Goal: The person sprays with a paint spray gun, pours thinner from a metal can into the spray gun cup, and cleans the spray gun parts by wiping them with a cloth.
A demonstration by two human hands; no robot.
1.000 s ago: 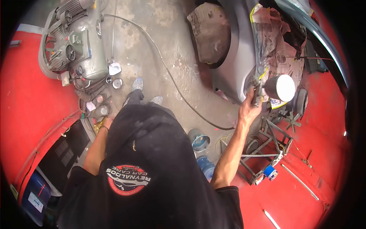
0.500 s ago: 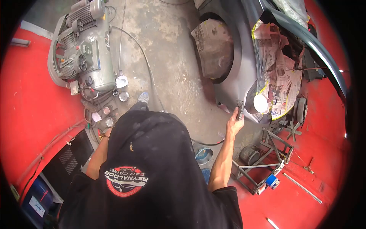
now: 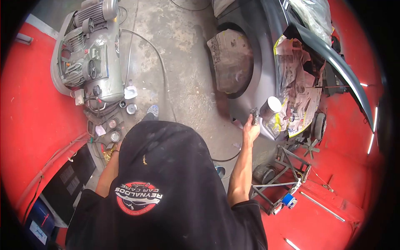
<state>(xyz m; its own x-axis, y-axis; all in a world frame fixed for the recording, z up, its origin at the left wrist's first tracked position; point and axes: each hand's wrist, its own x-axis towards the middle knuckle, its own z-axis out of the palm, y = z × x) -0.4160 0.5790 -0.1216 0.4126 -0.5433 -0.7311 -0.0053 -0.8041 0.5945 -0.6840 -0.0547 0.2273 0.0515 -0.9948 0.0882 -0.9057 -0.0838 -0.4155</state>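
Observation:
A spray gun (image 3: 255, 117) with a white-topped cup (image 3: 272, 104) is in my right hand (image 3: 251, 130), the fingers wrapped round its handle. It is held out at the front corner of a grey car fender (image 3: 256, 71). Whether the gun touches the panel, I cannot tell. Newspaper (image 3: 296, 83) edged with yellow tape covers the car's front, and more newspaper (image 3: 231, 60) covers the wheel. My left arm hangs down at the left, with a gold-coloured watch (image 3: 109, 151) at the wrist. The left hand is largely hidden behind my black shirt (image 3: 171, 166).
A grey air compressor (image 3: 89, 54) stands at the left by the red wall. Several small cans (image 3: 131, 108) sit on the floor beneath it. A hose (image 3: 160, 62) crosses the concrete. At the lower right are a metal frame (image 3: 283, 166) and a loose fan (image 3: 310, 148).
My right hand and the spray gun have shifted a little left and up across the fender corner. The whole view has moved slightly too. My grip is the same.

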